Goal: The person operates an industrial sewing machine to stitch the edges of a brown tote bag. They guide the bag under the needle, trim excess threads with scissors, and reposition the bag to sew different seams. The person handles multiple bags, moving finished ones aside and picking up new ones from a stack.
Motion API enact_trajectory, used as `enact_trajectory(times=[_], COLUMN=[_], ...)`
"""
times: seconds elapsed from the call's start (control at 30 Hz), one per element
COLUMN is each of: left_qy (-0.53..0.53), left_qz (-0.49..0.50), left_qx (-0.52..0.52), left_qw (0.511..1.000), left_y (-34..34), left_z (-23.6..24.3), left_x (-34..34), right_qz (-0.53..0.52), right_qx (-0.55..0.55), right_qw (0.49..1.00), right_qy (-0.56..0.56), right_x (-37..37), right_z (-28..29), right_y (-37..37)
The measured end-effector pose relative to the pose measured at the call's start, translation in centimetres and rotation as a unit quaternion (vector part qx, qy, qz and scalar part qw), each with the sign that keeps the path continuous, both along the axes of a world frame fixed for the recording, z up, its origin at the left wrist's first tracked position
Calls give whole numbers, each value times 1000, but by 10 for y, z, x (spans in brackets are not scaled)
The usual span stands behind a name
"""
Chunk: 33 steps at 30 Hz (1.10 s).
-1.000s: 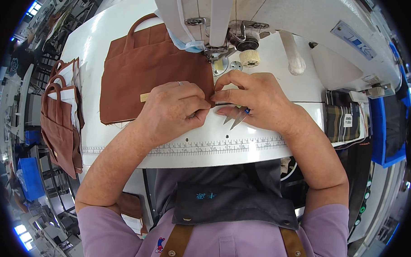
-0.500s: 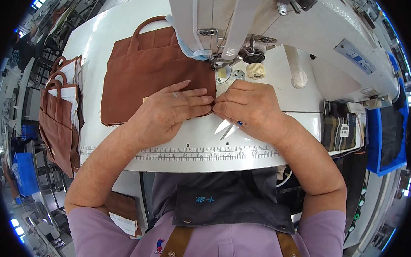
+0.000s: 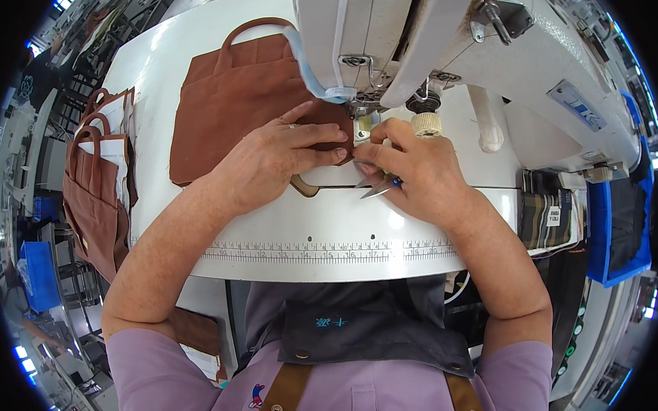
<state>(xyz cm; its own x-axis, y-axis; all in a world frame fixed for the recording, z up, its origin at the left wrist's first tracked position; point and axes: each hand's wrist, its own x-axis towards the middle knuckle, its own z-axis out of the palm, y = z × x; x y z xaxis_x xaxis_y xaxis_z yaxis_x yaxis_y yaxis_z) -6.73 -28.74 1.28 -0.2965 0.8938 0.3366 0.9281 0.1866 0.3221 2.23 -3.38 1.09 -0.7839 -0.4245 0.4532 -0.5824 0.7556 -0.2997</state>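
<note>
A brown bag panel (image 3: 238, 104) with a looped handle lies on the white sewing table, its right side under the head of the sewing machine (image 3: 382, 33). My left hand (image 3: 269, 163) rests flat on the panel, fingers stretched toward its near right corner. Close beside that corner is my right hand (image 3: 424, 172), thumb and forefinger pinched together. Whether they grip the panel's edge or a thread there, I cannot tell. Tucked in the same hand are thread snips (image 3: 377, 190), blades pointing left.
Several brown bag pieces (image 3: 94, 179) hang over the table's left edge. A ruler strip (image 3: 305, 254) runs along the front edge. Folded dark checked cloth (image 3: 546, 213) lies at the right, next to a blue bin (image 3: 620, 266). The machine's pale knee-shaped post (image 3: 485, 124) stands behind my right hand.
The panel has shifted away from me on the table, with both hands following, and a slot in the tabletop has come into view. The snips' blades have swung further left. My view has shifted slightly.
</note>
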Motion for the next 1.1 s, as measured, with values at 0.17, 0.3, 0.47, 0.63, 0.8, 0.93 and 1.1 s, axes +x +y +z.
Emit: enact_trajectory(times=[0.17, 0.3, 0.47, 0.63, 0.8, 0.93, 1.1], left_qy=[17, 6, -7, -7, -4, -11, 156], left_qz=[11, 45, 72, 96, 102, 107, 173], left_qx=[40, 46, 41, 35, 39, 16, -82], left_qw=[999, 998, 997, 995, 994, 994, 969], left_y=[8, 13, 17, 17, 17, 15, 27], left_z=[-3, -4, -3, -5, -7, -3, -4], left_x=[-16, -23, -26, -26, -25, -14, 34], right_qz=[-58, -72, -72, -75, -71, -72, -72], right_qx=[25, 30, 32, 38, 28, 26, 24], right_qw=[998, 997, 997, 996, 996, 995, 997], right_qy=[-17, -3, -22, -36, -43, -56, -29], right_x=[-3, -2, -1, -1, -3, -3, -5], right_z=[4, 7, 7, 3, 3, 4, 1], right_y=[-2, -4, -2, 1, 0, 0, 0])
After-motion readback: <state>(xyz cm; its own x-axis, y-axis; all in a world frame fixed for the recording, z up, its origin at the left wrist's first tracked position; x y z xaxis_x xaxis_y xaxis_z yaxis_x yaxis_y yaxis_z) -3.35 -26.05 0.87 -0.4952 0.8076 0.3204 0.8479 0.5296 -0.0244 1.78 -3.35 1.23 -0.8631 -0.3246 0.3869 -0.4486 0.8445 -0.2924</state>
